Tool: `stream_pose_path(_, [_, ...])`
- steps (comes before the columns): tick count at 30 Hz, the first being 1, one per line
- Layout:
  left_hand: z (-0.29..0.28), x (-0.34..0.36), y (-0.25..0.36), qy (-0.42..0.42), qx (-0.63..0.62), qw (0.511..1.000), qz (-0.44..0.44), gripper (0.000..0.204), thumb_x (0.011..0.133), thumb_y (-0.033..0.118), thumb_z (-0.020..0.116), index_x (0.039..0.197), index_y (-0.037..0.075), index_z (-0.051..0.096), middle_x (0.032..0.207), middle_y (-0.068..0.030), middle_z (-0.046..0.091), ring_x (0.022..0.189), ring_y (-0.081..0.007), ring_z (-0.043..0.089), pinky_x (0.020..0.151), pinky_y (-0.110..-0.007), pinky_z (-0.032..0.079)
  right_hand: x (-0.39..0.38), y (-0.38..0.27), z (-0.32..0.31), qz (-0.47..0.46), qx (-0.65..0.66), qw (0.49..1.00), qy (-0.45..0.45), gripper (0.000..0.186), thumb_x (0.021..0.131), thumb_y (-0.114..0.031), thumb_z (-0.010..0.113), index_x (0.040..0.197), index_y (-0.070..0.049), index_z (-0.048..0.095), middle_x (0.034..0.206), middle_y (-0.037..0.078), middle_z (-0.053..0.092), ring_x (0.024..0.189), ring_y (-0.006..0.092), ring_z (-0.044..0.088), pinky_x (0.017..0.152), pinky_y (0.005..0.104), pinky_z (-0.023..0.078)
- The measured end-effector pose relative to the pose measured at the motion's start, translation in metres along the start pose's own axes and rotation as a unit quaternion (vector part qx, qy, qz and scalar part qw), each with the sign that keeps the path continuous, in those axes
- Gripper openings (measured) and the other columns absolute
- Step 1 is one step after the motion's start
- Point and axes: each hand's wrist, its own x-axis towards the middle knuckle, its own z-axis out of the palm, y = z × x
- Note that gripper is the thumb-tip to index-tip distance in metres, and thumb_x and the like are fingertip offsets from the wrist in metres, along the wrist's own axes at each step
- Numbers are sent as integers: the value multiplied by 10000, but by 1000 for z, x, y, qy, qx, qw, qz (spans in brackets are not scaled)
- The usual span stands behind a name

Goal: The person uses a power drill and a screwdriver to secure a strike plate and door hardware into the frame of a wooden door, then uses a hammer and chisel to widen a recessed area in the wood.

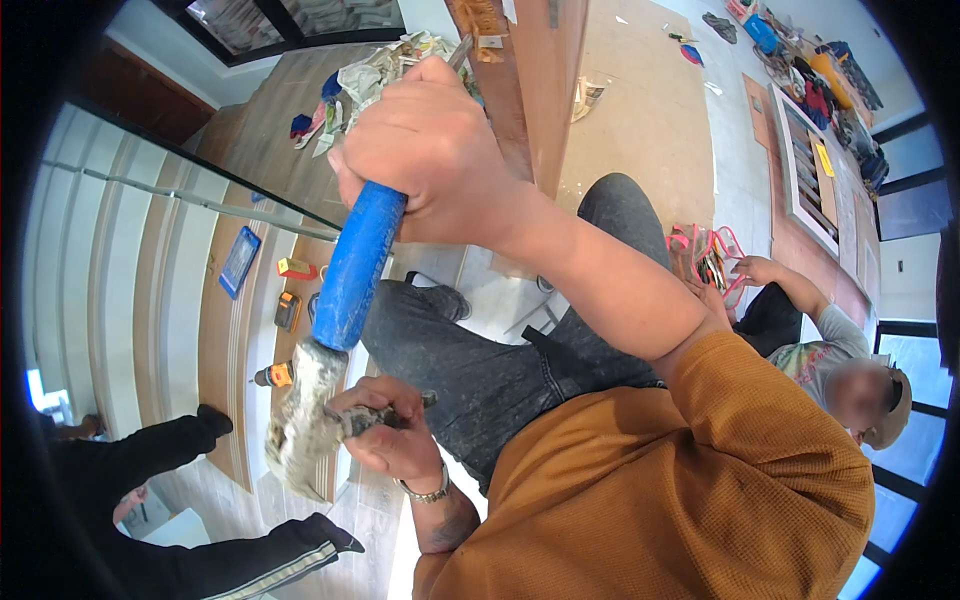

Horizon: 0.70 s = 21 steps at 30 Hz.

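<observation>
My right hand (430, 145) is raised and closed around the upper end of a thick blue cylindrical handle (360, 265). Below the handle is a whitish, crusted mass (305, 425), blurred, so the exact kind of tool is unclear. My left hand (390, 425), with a watch at the wrist, is lower down. Its fingers pinch a grey, crusted tool (365, 420) whose one end reaches the whitish mass and whose other end pokes out past the fingers. Whether the two pieces are joined or only touching, I cannot tell.
Wooden steps (225, 350) on the left hold a cordless drill (274, 375), a yellow-black device (288, 311) and a blue flat case (239, 262). A wooden post (550, 100) stands ahead. One person (835, 330) handles a pink-edged tool bag (712, 262); another's dark-trousered legs (150, 480) are lower left.
</observation>
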Motion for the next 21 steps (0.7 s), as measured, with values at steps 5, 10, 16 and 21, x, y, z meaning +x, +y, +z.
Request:
stream_pose_path(5, [-15,-3,1,-23,-31,999,-26,599,946,635,566,935,49,445,640,-67,455,533,-143,433,461,-256,331,-1,-2,-1,1,-11,1000,-28,240,636,-102,752,613,-165,521,580,-13,492,586,204,522,670,360,340])
stream_pose_path(10, [-21,-11,0,-12,-88,996,-28,585,926,608,611,939,48,445,659,-63,458,556,-143,445,466,-261,335,-10,-16,1,5,20,999,-34,268,719,-62,742,623,-122,499,564,9,489,546,214,506,640,358,356])
stream_pose_path(16, [-19,-8,-1,-22,-66,997,-27,584,920,597,625,941,42,442,666,-67,466,553,-138,441,463,-263,342,-9,-7,0,5,18,1000,-14,261,723,-66,750,638,-120,510,596,13,541,565,215,529,652,357,371])
stream_pose_path(21, [-19,-7,-2,-22,-62,998,-25,582,925,598,618,944,43,445,665,-66,468,544,-135,437,459,-260,345,-8,-7,1,9,21,1000,-5,258,725,-66,746,628,-121,514,585,14,535,559,216,529,652,354,370])
